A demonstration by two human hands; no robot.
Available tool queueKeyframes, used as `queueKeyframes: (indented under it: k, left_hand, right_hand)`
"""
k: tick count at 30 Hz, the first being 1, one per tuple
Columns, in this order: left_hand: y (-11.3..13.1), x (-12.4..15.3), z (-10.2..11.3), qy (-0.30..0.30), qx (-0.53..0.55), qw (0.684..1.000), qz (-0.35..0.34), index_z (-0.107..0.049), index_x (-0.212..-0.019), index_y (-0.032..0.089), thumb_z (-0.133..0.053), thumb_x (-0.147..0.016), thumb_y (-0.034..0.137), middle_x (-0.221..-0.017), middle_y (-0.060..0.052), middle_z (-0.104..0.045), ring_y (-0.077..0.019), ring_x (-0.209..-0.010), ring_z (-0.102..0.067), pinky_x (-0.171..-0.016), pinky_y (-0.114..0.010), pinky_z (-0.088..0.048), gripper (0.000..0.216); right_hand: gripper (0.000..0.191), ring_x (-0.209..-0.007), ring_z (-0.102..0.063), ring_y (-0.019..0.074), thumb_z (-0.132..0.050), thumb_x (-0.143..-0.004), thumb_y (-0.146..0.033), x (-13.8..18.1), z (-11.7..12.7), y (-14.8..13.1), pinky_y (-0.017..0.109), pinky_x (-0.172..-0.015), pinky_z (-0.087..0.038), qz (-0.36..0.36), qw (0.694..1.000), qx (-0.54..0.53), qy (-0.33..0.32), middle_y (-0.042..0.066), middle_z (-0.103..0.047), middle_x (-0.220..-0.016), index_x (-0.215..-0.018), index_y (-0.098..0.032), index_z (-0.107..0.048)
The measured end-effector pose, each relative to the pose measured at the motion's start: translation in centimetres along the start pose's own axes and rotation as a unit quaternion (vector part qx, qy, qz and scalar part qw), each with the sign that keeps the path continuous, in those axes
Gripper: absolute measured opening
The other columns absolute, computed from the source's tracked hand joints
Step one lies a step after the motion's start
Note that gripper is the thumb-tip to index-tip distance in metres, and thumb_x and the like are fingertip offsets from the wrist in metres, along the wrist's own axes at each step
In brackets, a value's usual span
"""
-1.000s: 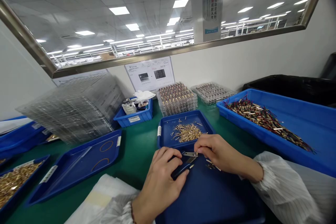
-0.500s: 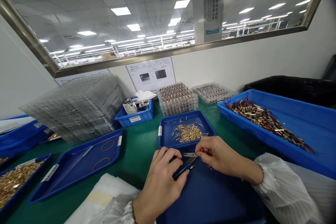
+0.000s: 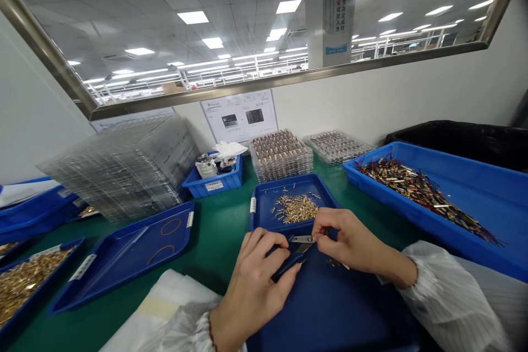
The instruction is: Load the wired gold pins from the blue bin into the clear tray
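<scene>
1. The left hand (image 3: 258,283) was curled around a pair of cutters (image 3: 293,256), fingers closed over the dark handles, the metal blades pointing toward the right hand.
2. The right hand (image 3: 348,245) had thumb and forefinger pressed together right at the blade tips. Whatever they pinched was too small to make out.
3. Both hands and the cutters were over the far edge of the near blue tray (image 3: 338,313), where a few loose bits (image 3: 337,264) lay just beside the right hand.
4. Directly beyond sat a small blue tray (image 3: 264,201) with a heap of gold pins (image 3: 296,208).
5. To the right, a long blue tray (image 3: 474,187) held wired parts (image 3: 412,187); to the left, on the green counter (image 3: 214,236), stood a stack of clear trays (image 3: 119,168).
</scene>
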State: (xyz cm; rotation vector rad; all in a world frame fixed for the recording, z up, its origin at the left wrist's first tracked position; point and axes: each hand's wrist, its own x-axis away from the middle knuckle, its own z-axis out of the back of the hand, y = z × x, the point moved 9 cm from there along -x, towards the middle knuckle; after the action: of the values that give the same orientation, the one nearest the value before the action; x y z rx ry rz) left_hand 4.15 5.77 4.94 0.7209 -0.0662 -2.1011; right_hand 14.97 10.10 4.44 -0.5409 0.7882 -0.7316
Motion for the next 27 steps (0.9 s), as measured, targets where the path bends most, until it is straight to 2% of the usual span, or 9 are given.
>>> queueKeyframes:
  k: [3,6,8,10,13,16,21,27]
  left_hand:
    - [-0.5,0.0,0.4,0.027,0.055,0.998,0.029,-0.056,-0.074,0.018,-0.053,-0.070,0.024,-0.087,-0.004,-0.051,-0.0150,-0.080,-0.048,-0.072,-0.031,-0.039,0.008]
    - [-1.0,-0.3,0.0,0.011,0.101,0.993,0.060,-0.056,-0.071,0.018,-0.053,-0.069,0.024,-0.087,-0.004,-0.051,-0.0137,-0.078,-0.049,-0.069,-0.027,-0.042,0.007]
    - [-1.0,-0.4,-0.5,-0.015,0.101,0.993,0.058,-0.056,-0.069,0.018,-0.053,-0.069,0.023,-0.086,-0.004,-0.051,-0.0139,-0.077,-0.049,-0.068,-0.027,-0.042,0.006]
    - [-0.7,-0.4,-0.9,-0.042,0.078,0.995,0.040,-0.057,-0.068,0.018,-0.053,-0.068,0.023,-0.085,-0.004,-0.051,-0.0145,-0.077,-0.049,-0.070,-0.030,-0.041,0.006]
    - [-0.1,-0.2,-1.2,-0.069,0.021,0.997,0.001,-0.057,-0.068,0.019,-0.052,-0.069,0.022,-0.084,-0.003,-0.052,-0.0158,-0.077,-0.047,-0.073,-0.034,-0.039,0.007]
    - [0.6,-0.1,-1.2,-0.078,-0.025,0.996,-0.038,-0.057,-0.069,0.019,-0.048,-0.071,0.022,-0.084,-0.004,-0.053,-0.0168,-0.078,-0.046,-0.075,-0.037,-0.037,0.010]
    - [1.2,0.0,-1.4,-0.085,-0.058,0.992,-0.071,-0.057,-0.068,0.018,-0.046,-0.073,0.021,-0.085,-0.004,-0.053,-0.0177,-0.080,-0.044,-0.077,-0.039,-0.034,0.012]
    - [0.4,0.0,-1.1,-0.059,-0.033,0.997,-0.033,-0.057,-0.071,0.019,-0.048,-0.072,0.021,-0.086,-0.003,-0.052,-0.0165,-0.080,-0.045,-0.073,-0.035,-0.037,0.009]
  right_hand:
    - [0.010,-0.054,-0.041,0.0069,-0.043,-0.065,-0.008,-0.2,0.0,1.0,0.018,-0.050,-0.033,-0.046,0.993,-0.105,-0.001,-0.002,-0.048,-0.060,-0.060,-0.015,-0.046]
    - [0.008,-0.049,-0.038,0.0058,-0.042,-0.067,-0.010,-0.1,-0.8,1.9,0.017,-0.045,-0.031,-0.090,0.983,-0.155,-0.040,-0.002,-0.047,-0.058,-0.062,-0.014,-0.046]
    - [0.009,-0.050,-0.040,0.0063,-0.041,-0.066,-0.009,0.1,-0.9,1.5,0.018,-0.047,-0.031,-0.071,0.992,-0.089,-0.055,-0.002,-0.047,-0.058,-0.062,-0.014,-0.046]
    - [0.010,-0.054,-0.042,0.0071,-0.041,-0.064,-0.007,0.3,-1.0,0.6,0.019,-0.051,-0.032,-0.021,0.998,0.014,-0.065,-0.001,-0.049,-0.061,-0.062,-0.015,-0.048]
    - [0.009,-0.056,-0.042,0.0079,-0.043,-0.063,-0.009,0.7,-1.6,-0.3,0.020,-0.054,-0.031,0.038,0.987,0.131,-0.087,-0.001,-0.049,-0.063,-0.063,-0.016,-0.049]
    - [0.008,-0.056,-0.041,0.0089,-0.044,-0.064,-0.011,0.9,-2.2,-0.3,0.023,-0.058,-0.030,0.063,0.974,0.194,-0.103,-0.002,-0.048,-0.061,-0.060,-0.016,-0.048]
    - [0.008,-0.057,-0.042,0.0092,-0.044,-0.066,-0.013,1.0,-2.7,-0.4,0.025,-0.063,-0.030,0.086,0.962,0.232,-0.115,-0.001,-0.050,-0.061,-0.059,-0.016,-0.046]
    - [0.010,-0.061,-0.047,0.0106,-0.043,-0.073,-0.017,0.8,-2.2,-0.3,0.023,-0.060,-0.033,0.064,0.975,0.183,-0.109,0.000,-0.052,-0.065,-0.066,-0.016,-0.050]
